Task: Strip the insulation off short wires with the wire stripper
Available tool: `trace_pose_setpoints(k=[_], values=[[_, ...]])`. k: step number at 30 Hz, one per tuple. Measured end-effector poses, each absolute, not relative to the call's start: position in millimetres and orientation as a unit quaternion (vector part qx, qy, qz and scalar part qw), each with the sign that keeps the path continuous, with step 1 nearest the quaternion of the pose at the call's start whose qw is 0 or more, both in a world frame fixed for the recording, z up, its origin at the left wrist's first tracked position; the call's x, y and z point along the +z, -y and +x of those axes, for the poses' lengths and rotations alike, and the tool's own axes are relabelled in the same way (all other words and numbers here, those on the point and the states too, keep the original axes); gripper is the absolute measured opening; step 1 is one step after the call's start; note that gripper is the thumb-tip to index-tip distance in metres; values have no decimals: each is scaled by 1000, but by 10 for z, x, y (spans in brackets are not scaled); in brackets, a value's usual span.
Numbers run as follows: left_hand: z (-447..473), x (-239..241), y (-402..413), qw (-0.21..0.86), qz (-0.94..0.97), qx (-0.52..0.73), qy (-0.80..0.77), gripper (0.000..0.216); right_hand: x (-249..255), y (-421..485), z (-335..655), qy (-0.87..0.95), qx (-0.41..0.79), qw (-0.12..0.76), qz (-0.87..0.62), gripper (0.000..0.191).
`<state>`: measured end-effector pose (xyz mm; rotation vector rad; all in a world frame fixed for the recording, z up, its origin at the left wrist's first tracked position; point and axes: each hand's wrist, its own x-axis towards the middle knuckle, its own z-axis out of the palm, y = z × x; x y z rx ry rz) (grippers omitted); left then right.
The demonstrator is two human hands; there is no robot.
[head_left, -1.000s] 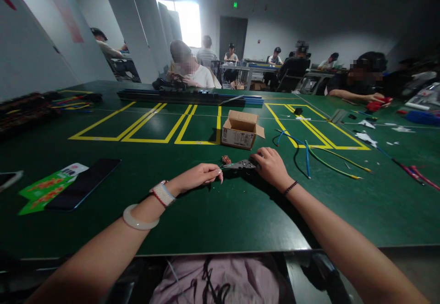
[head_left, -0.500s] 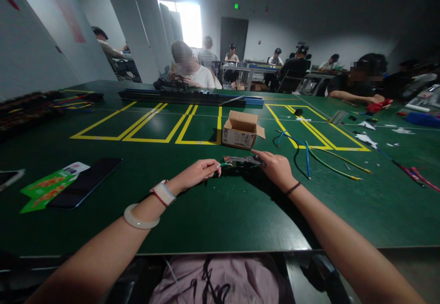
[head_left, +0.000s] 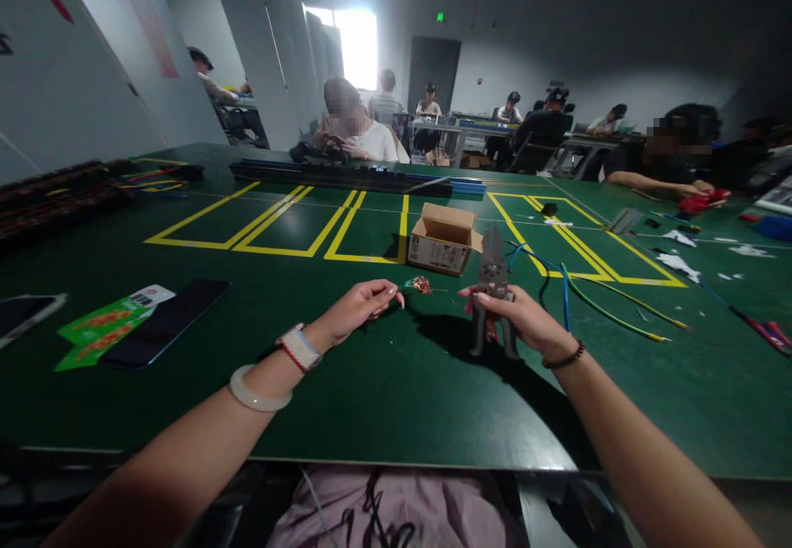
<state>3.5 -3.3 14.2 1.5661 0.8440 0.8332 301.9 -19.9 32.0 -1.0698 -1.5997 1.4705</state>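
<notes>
My left hand (head_left: 365, 310) pinches a short green wire (head_left: 408, 284) whose bare copper strands fan out at its right end. My right hand (head_left: 525, 317) is closed around grey wire strippers (head_left: 493, 271), held upright with the jaws pointing away from me and the handles spread below. The tool is apart from the wire, to its right. Just beyond both hands stands an open cardboard box (head_left: 436, 252); its inside is not visible from here. Blue cables (head_left: 566, 300) and a green-yellow cable (head_left: 610, 310) lie to the right of the strippers.
A dark phone (head_left: 167, 323) lies over a green packet (head_left: 102, 342) on the left. Black and blue bars (head_left: 346, 175) stretch across the far side. White scraps (head_left: 679, 265) are scattered at right. Across the table sit a person in white (head_left: 371, 142) and another in black (head_left: 643, 164).
The strippers have come away from the wire and moved right, turning from sideways to upright in my right hand. The copper strands now show spread out. My view has shifted slightly left.
</notes>
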Motion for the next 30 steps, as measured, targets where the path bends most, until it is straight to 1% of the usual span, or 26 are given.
trace_pose_setpoints(k=[3, 9, 12, 19, 23, 26, 30], values=[[33, 139, 31, 549, 657, 370, -361, 33, 332, 261, 2967, 631, 617, 288, -371, 45], [17, 94, -2, 496, 666, 409, -377, 33, 370, 334, 2884, 635, 633, 276, -347, 43], [1, 105, -2, 464, 681, 419, -382, 33, 400, 355, 2863, 661, 600, 263, -366, 44], [-8, 183, 42, 355, 745, 436, -360, 24, 387, 361, 2882, 765, 368, 283, -446, 39], [7, 148, 25, 281, 764, 469, -342, 19, 342, 334, 2897, 812, 169, 289, -478, 31], [13, 121, 13, 238, 772, 484, -336, 18, 287, 308, 2918, 823, 27, 255, -507, 28], [22, 113, 20, 203, 778, 487, -342, 17, 236, 296, 2924, 817, -60, 211, -533, 29]])
